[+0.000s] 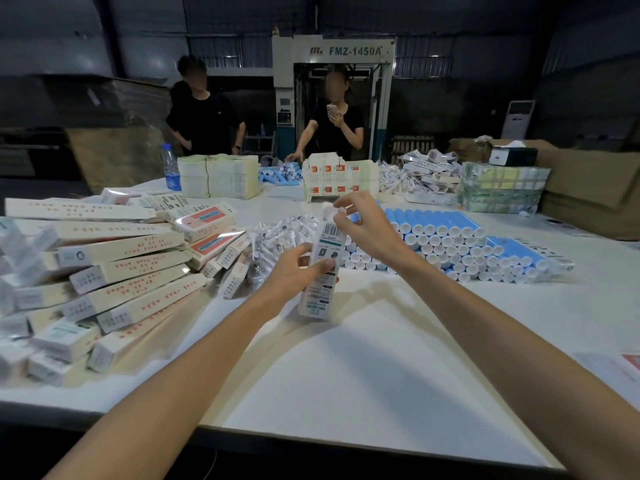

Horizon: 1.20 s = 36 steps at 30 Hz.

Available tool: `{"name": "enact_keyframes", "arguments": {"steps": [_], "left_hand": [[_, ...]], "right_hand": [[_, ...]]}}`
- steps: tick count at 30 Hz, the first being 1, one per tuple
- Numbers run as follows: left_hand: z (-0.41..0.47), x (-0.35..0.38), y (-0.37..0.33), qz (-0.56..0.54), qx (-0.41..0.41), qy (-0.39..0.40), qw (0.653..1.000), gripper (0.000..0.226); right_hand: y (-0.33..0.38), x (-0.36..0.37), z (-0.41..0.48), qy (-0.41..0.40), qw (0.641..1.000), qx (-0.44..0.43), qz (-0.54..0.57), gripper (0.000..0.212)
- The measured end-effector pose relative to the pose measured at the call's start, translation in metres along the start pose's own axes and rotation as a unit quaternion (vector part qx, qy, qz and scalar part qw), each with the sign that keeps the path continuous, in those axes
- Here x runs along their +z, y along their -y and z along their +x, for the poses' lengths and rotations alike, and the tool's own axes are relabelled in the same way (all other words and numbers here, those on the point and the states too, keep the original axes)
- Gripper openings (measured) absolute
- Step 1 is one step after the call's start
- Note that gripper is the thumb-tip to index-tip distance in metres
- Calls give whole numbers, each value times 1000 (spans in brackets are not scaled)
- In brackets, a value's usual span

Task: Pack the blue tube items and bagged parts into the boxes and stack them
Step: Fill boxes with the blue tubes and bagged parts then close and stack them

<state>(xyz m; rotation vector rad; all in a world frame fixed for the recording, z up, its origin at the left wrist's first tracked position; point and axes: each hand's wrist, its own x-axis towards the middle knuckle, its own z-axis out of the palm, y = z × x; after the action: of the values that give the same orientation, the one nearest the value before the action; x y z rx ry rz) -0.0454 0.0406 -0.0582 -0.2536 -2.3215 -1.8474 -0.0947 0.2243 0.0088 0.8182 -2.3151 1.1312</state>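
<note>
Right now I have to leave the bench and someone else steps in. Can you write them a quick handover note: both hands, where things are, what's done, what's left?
Left hand grips the box round its middle, nearly upright above the table.
Right hand pinches the flap at the box's top end; I cannot tell if it is filled.
Bagged parts lie heaped just behind the box; blue tubes are stacked to the right.
Done: many packed boxes piled loosely on the left.
Left: close this box, add it to the pile, then pack the other tubes and bags.
</note>
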Motion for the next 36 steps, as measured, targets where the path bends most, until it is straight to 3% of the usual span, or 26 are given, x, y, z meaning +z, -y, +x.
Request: {"name": "enact_keyframes", "arguments": {"steps": [5,7,11,17,22,26,31,36], "left_hand": [[-1,-36,11,27,-7,-79,997,41],[-3,-50,21,10,-13,-121,993,32],[-7,-59,30,-33,-23,-154,987,31],[-14,-53,27,-27,-2,-139,990,31],[-12,-49,27,-37,14,-116,992,32],[-12,-45,29,-54,16,-100,993,19],[-12,-45,30,-64,12,-92,994,22],[-10,-42,30,-67,11,-81,994,32]], "right_hand": [[-13,15,-10,-112,992,31,57,22],[-25,26,-16,-89,994,59,33,22],[-47,54,-25,48,993,79,-72,24],[-63,93,-35,146,951,-4,-273,16],[-66,105,-34,126,930,-24,-344,16],[-67,100,-31,137,935,-21,-325,26],[-60,98,-33,138,939,-15,-315,24],[-55,91,-44,164,930,-8,-329,45]]}}
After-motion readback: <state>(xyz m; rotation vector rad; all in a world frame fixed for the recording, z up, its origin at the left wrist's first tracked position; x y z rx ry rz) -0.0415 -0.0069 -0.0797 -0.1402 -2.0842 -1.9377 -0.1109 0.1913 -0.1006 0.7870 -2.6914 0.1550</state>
